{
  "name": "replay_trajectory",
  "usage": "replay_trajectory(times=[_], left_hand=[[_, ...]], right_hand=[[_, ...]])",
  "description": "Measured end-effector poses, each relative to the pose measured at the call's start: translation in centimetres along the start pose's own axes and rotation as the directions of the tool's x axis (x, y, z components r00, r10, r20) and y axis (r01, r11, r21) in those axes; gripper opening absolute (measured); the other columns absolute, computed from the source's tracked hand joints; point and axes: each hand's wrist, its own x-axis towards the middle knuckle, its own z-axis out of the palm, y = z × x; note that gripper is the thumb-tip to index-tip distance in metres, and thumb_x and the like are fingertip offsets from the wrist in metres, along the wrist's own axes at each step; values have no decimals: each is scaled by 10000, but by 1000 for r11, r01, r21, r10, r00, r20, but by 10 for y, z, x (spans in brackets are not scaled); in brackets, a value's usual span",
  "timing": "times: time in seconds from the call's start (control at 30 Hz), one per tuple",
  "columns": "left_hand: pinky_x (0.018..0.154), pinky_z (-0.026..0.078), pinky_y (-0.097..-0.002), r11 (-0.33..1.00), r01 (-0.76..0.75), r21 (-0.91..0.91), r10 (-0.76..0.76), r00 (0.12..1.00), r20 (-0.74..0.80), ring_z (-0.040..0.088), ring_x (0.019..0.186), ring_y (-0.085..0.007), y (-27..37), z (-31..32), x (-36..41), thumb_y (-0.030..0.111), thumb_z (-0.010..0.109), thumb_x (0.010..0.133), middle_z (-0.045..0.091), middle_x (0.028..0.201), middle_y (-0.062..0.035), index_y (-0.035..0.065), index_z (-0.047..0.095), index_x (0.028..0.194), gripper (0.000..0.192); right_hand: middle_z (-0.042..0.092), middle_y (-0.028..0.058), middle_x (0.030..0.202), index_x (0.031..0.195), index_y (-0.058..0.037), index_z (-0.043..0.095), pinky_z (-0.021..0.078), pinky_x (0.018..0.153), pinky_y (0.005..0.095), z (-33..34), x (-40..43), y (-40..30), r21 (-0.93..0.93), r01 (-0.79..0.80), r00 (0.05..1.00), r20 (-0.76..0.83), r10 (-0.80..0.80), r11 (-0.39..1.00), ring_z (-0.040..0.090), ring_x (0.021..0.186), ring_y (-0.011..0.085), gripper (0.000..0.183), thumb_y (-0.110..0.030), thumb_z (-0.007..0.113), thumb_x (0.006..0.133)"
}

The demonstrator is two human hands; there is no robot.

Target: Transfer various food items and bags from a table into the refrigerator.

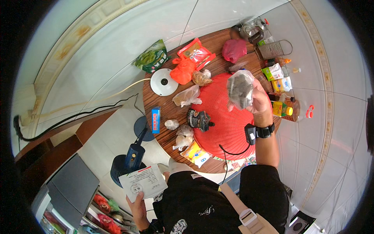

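Observation:
My right hand (261,99) holds up a clear plastic bag (240,89) with dark contents that I cannot make out, over the right side of a red ribbed dome cover (225,128). Low at the left, my left hand (138,204) grips a flat white packet (143,181) bearing printed writing and a round mark, away from the table. A black spouted pouch (199,120) lies against the dome's left edge. Left of the dome are a knotted translucent bag (187,96) with a brown block and several small tied bags (171,124).
On the round wooden table (166,143) stand a white round lid (164,82), a blue box (156,120), a red bag (183,70) and a green packet (153,57). Bottles (282,109) and a metal grater (271,50) line the right wall. A fan (133,158) and an open refrigerator (70,187) are lower left.

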Motion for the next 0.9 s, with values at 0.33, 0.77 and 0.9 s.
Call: replay_trajectory(times=[0.33, 0.77, 0.9], left_hand=[[1139, 358, -458, 998, -47, -41, 47, 999, -10, 475, 1317, -310, 4, -23, -2, 22, 721, 859, 465, 1425, -202, -26, 279, 1483, 766], [1131, 383, -462, 997, -18, -74, 5, 985, -174, 482, 1314, -315, -12, -48, -6, -7, 685, 882, 462, 1424, -212, -44, 242, 1488, 751], [1122, 390, -454, 996, -18, -92, 5, 991, -136, 494, 1299, -317, -2, -40, -10, -8, 674, 889, 481, 1402, -209, -54, 271, 1470, 709]], right_hand=[[735, 147, 967, 1313, 11, 512, 573, 712, 431, -94, 22, -1, -909, -294, 943, -326, -66, 296, 730, 895, 326, 431, -46, 549, 887], [692, 249, 986, 1052, -66, 665, 505, 871, 517, -215, 133, 133, -941, -182, 978, -203, 46, -285, 652, 988, 438, 292, -204, 697, 797], [695, 221, 1079, 988, -70, 697, 528, 859, 487, -227, 143, 149, -869, -30, 972, -141, 190, -494, 650, 997, 434, 391, -347, 748, 718]])
